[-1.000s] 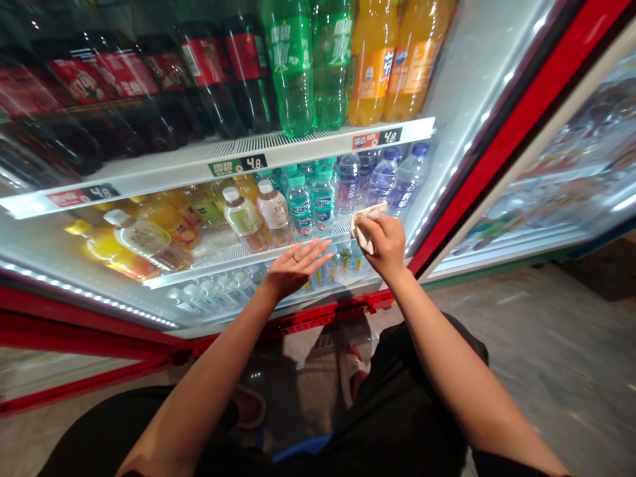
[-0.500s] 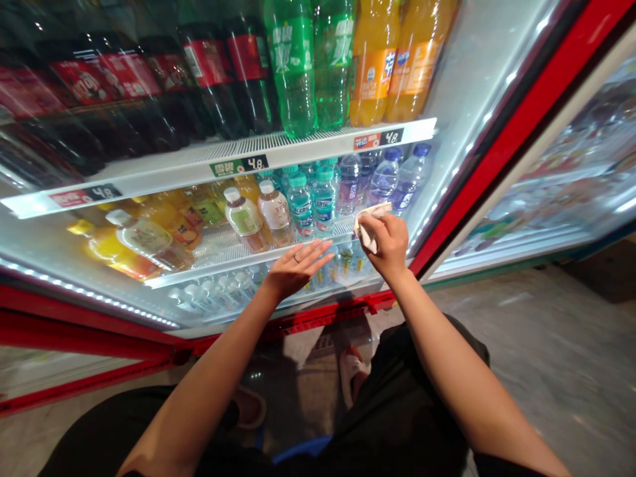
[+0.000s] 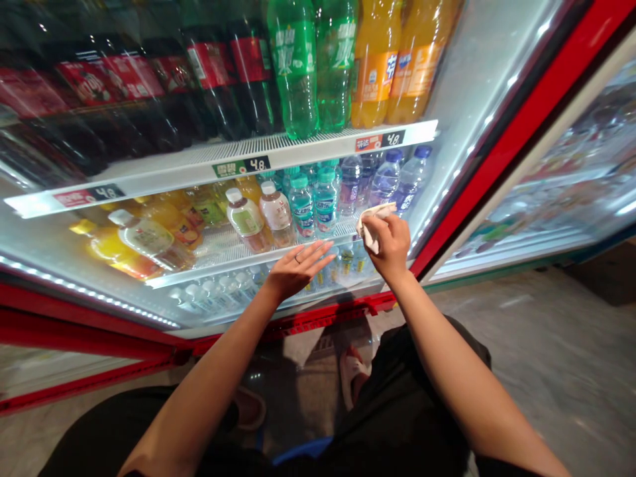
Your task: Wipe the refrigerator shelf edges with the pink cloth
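Note:
My right hand [image 3: 391, 245] is closed on a crumpled white cloth [image 3: 370, 232] in front of the purple-capped bottles [image 3: 385, 180] at the right of the middle shelf. With fingers stretched out and a ring on one of them, my left hand [image 3: 298, 265] is at the front edge of the middle shelf [image 3: 199, 273]. It holds nothing. Behind it stand teal-capped bottles [image 3: 326, 202] and two white-capped tea bottles [image 3: 248, 222]. Whether the left hand touches the shelf edge I cannot tell.
Above, a shelf [image 3: 318, 151] with price tags holds large cola, green [image 3: 297, 73] and orange bottles [image 3: 375, 66]. Small bottles [image 3: 213, 291] stand on the bottom level. A red door frame [image 3: 501, 146] slants on the right. Something blue [image 3: 303, 449] is below, between my legs.
The view has shifted very slightly. Both hands keep nearly the same place and pose, the right one still gripping the cloth.

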Tool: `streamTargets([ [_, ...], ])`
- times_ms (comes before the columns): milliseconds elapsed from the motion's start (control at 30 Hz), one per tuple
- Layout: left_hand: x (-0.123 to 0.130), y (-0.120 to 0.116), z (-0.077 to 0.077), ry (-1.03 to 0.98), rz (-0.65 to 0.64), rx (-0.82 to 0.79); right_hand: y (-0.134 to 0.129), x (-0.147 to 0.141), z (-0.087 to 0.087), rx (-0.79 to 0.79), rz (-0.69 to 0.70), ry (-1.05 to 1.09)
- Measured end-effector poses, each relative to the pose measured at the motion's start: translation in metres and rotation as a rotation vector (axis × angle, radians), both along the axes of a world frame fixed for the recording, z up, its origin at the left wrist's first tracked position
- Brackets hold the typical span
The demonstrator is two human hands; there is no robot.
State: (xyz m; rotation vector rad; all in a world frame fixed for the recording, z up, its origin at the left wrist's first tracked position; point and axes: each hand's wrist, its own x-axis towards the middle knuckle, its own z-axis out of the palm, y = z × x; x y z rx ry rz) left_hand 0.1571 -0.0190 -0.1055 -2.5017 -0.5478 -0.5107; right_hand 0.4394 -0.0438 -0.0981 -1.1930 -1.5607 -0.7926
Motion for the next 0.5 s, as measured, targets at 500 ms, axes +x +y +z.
streamTargets([
  [500,0.0004,-0.0011,0.002,0.007,0.005,0.087,-0.0011,0.0009,-0.0004,-0.044,0.018,-0.039],
])
